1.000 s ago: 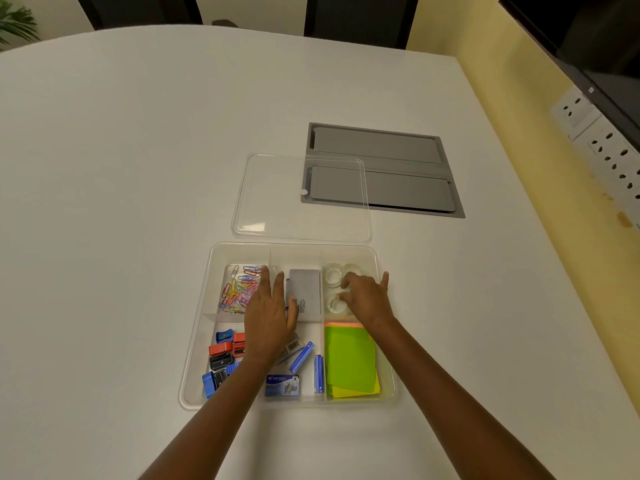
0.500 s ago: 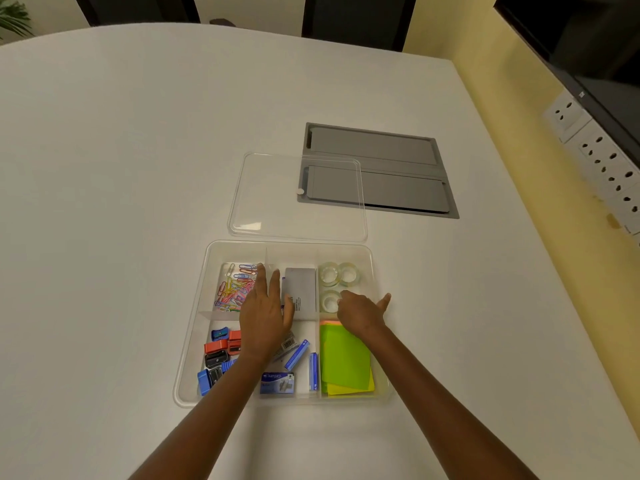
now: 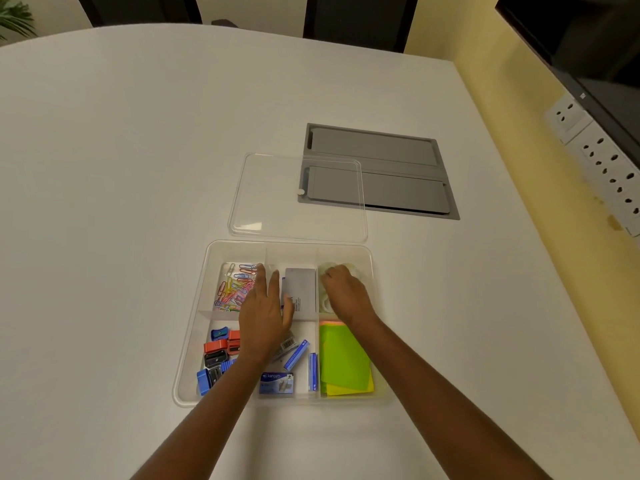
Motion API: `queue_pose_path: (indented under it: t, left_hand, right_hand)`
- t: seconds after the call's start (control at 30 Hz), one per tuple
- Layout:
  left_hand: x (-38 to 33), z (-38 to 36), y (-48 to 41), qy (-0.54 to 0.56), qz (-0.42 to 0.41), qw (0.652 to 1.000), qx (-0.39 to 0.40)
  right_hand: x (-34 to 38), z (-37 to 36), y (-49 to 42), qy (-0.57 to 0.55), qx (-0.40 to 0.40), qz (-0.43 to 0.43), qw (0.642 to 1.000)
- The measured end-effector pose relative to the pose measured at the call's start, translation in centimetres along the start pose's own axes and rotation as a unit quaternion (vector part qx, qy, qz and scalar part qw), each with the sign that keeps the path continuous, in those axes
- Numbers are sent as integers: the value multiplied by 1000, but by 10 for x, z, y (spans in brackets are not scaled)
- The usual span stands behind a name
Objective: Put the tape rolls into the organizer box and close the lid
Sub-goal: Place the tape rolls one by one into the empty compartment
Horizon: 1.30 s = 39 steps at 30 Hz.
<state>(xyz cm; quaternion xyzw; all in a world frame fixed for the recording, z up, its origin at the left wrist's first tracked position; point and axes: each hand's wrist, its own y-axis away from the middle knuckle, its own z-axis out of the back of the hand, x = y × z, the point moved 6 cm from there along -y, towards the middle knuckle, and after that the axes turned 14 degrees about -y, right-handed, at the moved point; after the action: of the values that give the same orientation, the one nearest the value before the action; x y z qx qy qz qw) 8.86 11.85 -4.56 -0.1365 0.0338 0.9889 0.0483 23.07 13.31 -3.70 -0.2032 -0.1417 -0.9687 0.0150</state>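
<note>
The clear organizer box (image 3: pixel 291 244) sits open on the white table in front of me. Clear tape rolls (image 3: pixel 325 303) lie in its far right compartment, mostly covered by my right hand (image 3: pixel 344 294). That hand's fingers curl down over the rolls, and the fingertips are hidden. My left hand (image 3: pixel 265 313) lies flat and open inside the box, across the middle divider, holding nothing. The clear lid (image 3: pixel 298 199) lies flat on the table just beyond the box, apart from it.
The box also holds coloured paper clips (image 3: pixel 235 285), a grey card box (image 3: pixel 300 289), green and yellow sticky notes (image 3: pixel 343 362), sharpeners (image 3: pixel 218 355) and staple boxes (image 3: pixel 277 382). A grey cable hatch (image 3: pixel 398 157) is set in the table behind the lid. Wall sockets (image 3: pixel 602 161) are at right.
My right hand pulled back toward me off the tape rolls, then moved forward again and now covers them. My left hand stayed in place.
</note>
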Motion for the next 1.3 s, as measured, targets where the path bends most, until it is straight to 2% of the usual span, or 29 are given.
queue_pose_path:
  t: [0.13, 0.23, 0.33, 0.47, 0.63, 0.7, 0.9, 1.03, 1.13, 1.23, 1.3]
  left_hand:
    - [0, 0, 0, -3, -1, 1000, 4]
    - [0, 0, 0, 0, 0, 1000, 4]
    - [1, -1, -1, 5, -1, 1000, 3]
    - [1, -3, -1, 7, -1, 1000, 4]
    - [1, -3, 0, 4, 0, 1000, 3]
    - [2, -3, -1, 5, 4, 1000, 5]
    - [3, -5, -2, 10, 2, 1000, 1]
    - [1, -3, -1, 12, 0, 1000, 5]
    - [1, -3, -1, 14, 4, 1000, 3]
    - [5, -4, -1, 22, 13, 1000, 1]
    - [5, -4, -1, 22, 14, 1000, 3]
  right_hand:
    - [-1, 22, -6, 114, -79, 85, 987]
    - [-8, 17, -2, 82, -66, 137, 985]
    - [-24, 23, 6, 41, -99, 116, 987]
    - [-30, 18, 3, 65, -67, 70, 993]
    - [-23, 21, -4, 67, -77, 29, 994]
    - [-20, 21, -7, 74, -71, 44, 994]
    - [-23, 11, -16, 178, 16, 86, 980]
    - [-23, 9, -14, 211, 25, 122, 969]
    - [-17, 19, -8, 244, -35, 161, 956]
    - [-22, 4, -11, 242, 38, 176, 953]
    - [-24, 3, -11, 237, 53, 180, 953]
